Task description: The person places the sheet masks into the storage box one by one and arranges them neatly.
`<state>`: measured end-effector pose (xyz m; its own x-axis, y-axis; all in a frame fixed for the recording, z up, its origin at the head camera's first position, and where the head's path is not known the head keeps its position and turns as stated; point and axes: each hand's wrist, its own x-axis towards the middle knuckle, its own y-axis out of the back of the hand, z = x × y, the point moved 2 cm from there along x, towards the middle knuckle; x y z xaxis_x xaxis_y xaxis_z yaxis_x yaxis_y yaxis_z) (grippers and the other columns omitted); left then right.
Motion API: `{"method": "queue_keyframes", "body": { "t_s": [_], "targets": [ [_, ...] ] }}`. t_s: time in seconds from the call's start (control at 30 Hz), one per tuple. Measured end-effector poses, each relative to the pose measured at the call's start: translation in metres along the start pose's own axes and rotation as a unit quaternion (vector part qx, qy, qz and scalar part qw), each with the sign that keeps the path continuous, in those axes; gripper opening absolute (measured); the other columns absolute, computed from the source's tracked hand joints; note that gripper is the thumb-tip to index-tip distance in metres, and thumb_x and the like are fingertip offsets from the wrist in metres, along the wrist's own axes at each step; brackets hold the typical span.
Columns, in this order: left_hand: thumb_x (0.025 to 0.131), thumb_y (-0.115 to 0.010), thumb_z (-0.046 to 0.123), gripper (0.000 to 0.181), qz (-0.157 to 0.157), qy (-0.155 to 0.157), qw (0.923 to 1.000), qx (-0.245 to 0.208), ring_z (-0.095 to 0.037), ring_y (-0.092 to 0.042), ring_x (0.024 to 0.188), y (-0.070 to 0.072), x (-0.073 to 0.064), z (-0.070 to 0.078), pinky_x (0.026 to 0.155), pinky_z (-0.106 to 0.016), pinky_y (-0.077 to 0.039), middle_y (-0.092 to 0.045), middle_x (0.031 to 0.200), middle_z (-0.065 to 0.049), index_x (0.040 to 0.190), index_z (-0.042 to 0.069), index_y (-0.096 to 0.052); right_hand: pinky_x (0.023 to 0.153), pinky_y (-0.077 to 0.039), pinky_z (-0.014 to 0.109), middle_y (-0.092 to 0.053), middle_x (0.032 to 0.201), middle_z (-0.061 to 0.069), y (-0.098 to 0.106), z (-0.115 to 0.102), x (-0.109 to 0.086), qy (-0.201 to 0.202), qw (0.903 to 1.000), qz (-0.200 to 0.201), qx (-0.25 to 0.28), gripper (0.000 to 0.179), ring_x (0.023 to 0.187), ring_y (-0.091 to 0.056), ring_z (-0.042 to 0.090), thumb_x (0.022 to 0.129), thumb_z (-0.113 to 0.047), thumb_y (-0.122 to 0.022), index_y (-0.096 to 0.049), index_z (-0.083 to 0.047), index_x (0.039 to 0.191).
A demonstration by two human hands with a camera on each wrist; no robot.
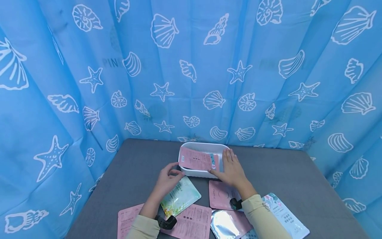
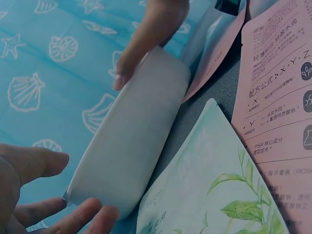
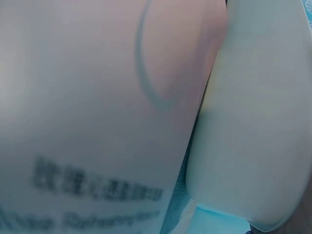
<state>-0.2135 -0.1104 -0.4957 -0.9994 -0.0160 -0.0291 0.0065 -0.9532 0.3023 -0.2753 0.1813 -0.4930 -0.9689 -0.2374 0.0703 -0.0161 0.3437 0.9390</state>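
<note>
A white plastic box (image 1: 197, 173) stands near the back of the table, holding pink face mask packets (image 1: 195, 158). My left hand (image 1: 168, 179) is at its front left corner, thumb and fingers apart; in the left wrist view a small packet corner shows by a fingertip. My right hand (image 1: 232, 171) rests on the box's right side, fingers straight along the rim and thumb at the front rim. Just before the box lie a green-and-white packet (image 1: 182, 196) and a pink packet (image 1: 218, 196). In the right wrist view the box wall (image 3: 253, 112) shows, but no hand.
Closer to me lie more pink packets (image 1: 194, 224), a silvery one (image 1: 223, 224) and a pale floral one (image 1: 286, 215), partly under my forearms. A blue shell-patterned curtain (image 1: 191, 76) hangs behind the grey table (image 1: 143, 159).
</note>
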Motion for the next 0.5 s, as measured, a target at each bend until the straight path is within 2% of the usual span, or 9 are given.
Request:
{"method": "queue_keyframes", "body": {
  "t_s": [0.23,0.5],
  "targets": [
    [0.099,-0.077,0.030,0.059,-0.003,-0.001,1.0000,-0.001,-0.020,-0.070,0.090,-0.0012,-0.0005,-0.0006,0.076,-0.032,-0.056,-0.075,0.115,-0.007,0.151,0.014,-0.056,0.134,-0.010,0.058,-0.007,0.176,0.026,-0.0001,0.0006,-0.0002,-0.001,1.0000,0.000,0.001,0.120,0.165,-0.003,0.044,0.093,-0.070,-0.062,-0.010,0.010,0.165],
    [0.099,-0.076,0.030,0.045,0.035,-0.009,0.9993,0.014,-0.016,-0.070,0.087,-0.0009,-0.0034,0.0040,0.073,-0.030,-0.056,-0.074,0.110,-0.005,0.140,0.016,-0.065,0.134,-0.011,0.058,-0.009,0.176,0.026,0.0014,-0.0003,-0.0012,-0.001,1.0000,0.008,0.000,0.120,0.165,-0.005,0.044,0.092,-0.072,-0.062,-0.012,0.010,0.165]
  ]
}}
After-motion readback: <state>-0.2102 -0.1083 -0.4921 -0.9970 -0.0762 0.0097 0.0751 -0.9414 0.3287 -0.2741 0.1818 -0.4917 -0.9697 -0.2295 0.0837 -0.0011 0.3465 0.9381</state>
